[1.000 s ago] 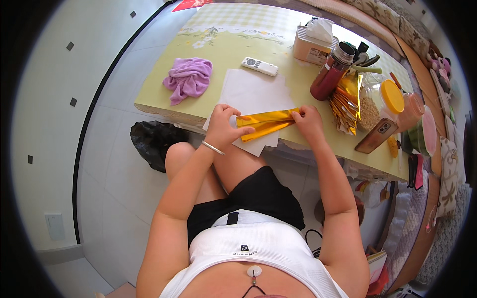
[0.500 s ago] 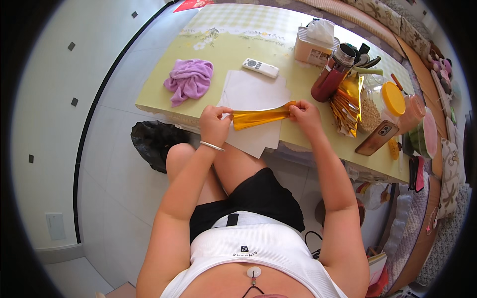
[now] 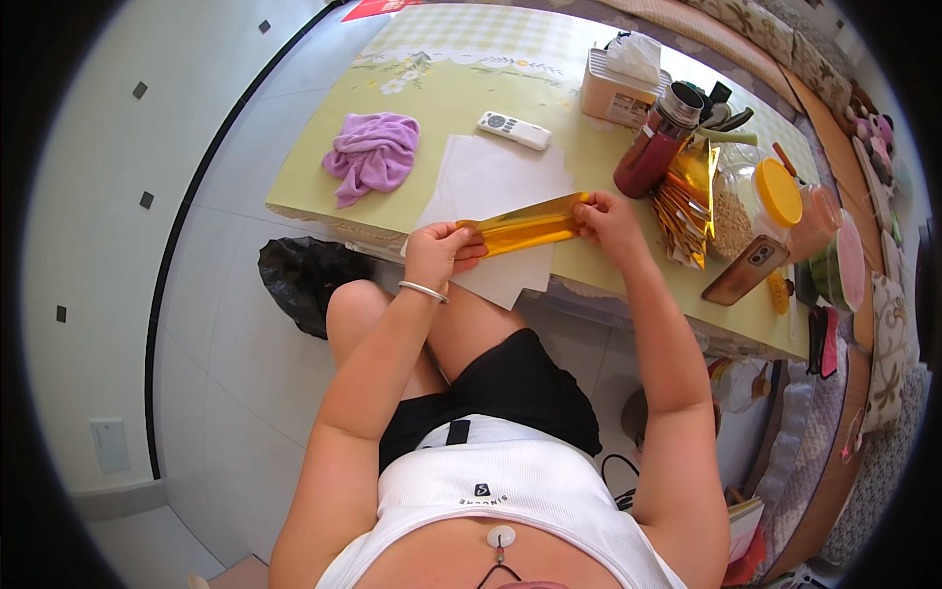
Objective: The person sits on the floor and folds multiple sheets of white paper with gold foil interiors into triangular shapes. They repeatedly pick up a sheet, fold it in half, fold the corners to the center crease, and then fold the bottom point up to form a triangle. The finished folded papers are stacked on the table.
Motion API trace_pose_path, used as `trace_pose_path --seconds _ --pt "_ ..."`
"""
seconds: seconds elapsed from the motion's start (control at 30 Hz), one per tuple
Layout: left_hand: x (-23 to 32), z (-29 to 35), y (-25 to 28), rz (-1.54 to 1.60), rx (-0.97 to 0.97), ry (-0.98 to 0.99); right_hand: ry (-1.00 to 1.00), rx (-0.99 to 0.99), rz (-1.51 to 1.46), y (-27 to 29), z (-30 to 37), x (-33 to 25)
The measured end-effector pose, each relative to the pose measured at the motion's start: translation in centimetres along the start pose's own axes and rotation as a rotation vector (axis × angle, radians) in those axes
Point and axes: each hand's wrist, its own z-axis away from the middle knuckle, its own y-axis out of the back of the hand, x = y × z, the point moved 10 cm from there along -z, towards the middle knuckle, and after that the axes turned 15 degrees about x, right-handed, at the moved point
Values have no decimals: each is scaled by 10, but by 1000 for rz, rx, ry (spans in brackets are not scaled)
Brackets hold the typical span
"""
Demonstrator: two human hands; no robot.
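Note:
Between my hands a strip of shiny gold foil paper is stretched out, creased lengthwise. My left hand pinches its left end between thumb and fingers. At the other end, my right hand grips the foil's right edge. Below it, white paper sheets lie on the table and hang a little over the near edge. A stack of folded gold foil pieces leans beside the dark red flask, right of my right hand.
On the table are a purple cloth, a white remote, a tissue box, a yellow-lidded jar and a phone. A black plastic bag sits on the floor at left.
The foil has spread wider and its left end has tilted down slightly. My left hand has shifted right and lower, its fingers now reaching under the foil's end.

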Motion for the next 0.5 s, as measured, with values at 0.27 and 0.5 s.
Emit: trace_pose_path --seconds 0.27,0.5 --pt "14 -18 -11 3 -3 -76 -44 -23 -69 3 -15 13" --pt "12 -18 -10 -246 -24 -220 71 9 32 11 -6 7"
